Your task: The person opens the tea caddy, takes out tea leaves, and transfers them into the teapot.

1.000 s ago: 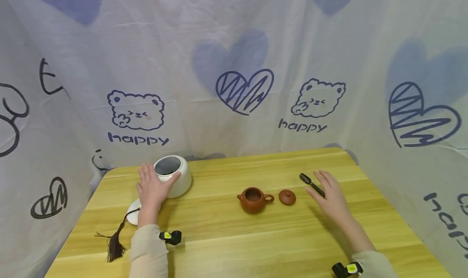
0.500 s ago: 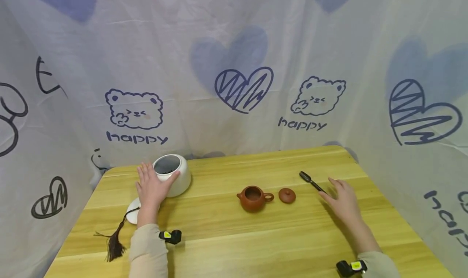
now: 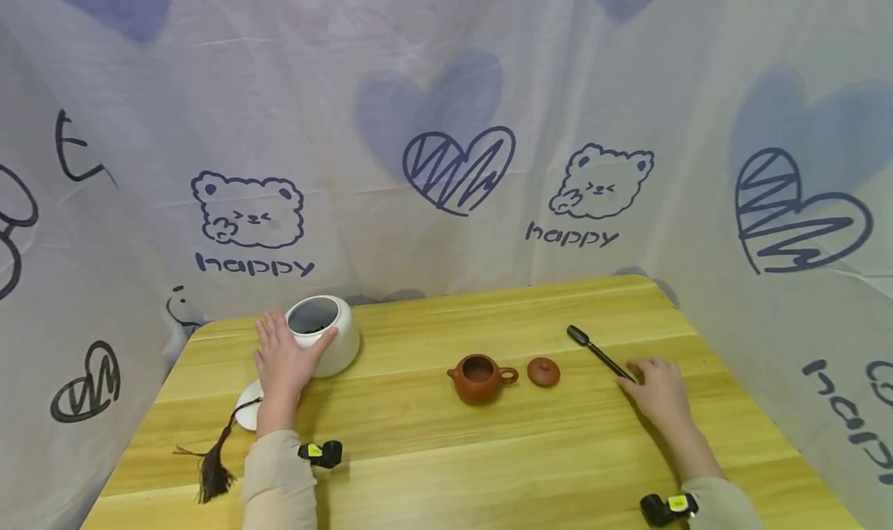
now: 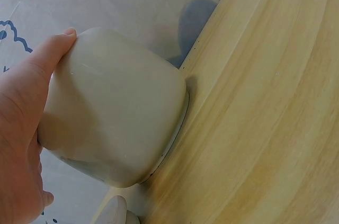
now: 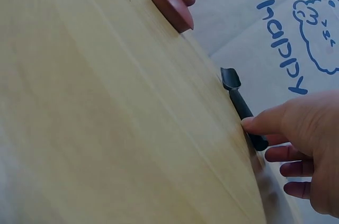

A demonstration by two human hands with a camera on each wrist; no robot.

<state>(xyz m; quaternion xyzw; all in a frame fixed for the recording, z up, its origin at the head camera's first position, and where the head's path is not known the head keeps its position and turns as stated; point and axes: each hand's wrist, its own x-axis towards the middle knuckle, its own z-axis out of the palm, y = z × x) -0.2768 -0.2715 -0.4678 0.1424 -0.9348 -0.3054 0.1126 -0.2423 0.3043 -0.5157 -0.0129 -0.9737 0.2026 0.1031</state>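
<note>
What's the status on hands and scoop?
Left hand grips white jar. Right hand pinches black scoop; bowl end points away from hand. Nothing seen blocking; red lid sits apart.

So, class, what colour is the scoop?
The scoop is black, seen best in the right wrist view.

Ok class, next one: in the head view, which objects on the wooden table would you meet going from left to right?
Dark brown stringy tassel, partly hidden round white lid, rounded white open jar, round reddish-brown open teapot, small reddish-brown knobbed lid, slim black scoop.
</note>
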